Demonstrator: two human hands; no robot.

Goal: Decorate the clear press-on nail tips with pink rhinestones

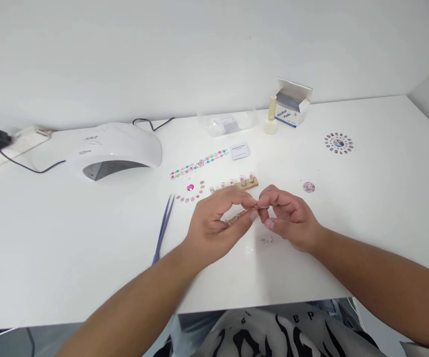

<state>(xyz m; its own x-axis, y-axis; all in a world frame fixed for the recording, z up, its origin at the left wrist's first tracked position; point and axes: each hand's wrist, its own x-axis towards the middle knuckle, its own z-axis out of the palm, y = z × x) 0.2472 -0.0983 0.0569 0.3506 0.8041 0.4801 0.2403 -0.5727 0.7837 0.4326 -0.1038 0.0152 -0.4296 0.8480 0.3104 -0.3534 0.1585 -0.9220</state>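
Note:
My left hand (218, 223) is closed in a pinch, thumb against fingertips. Its tips meet those of my right hand (289, 215), whose fingers are also pinched together. Between them shows a tiny pinkish-green thing (258, 207), too small to name. Just behind my hands lies a wooden strip (251, 183) carrying several decorated false nails (242, 180). A second wooden strip (237, 216) with false nails is partly hidden by my left hand. On the table below my fingers are a few tiny gems (266, 240). Blue tweezers (164, 225) lie left of my left forearm.
A white nail lamp (121, 148) stands at the left. Rows of coloured gems (199, 163), a pink gem (190, 187) and an alcohol pad (240, 150) lie mid-table. Behind are a bottle (271, 119) and an alcohol pads box (292, 106). A sticker ring (338, 143) lies right.

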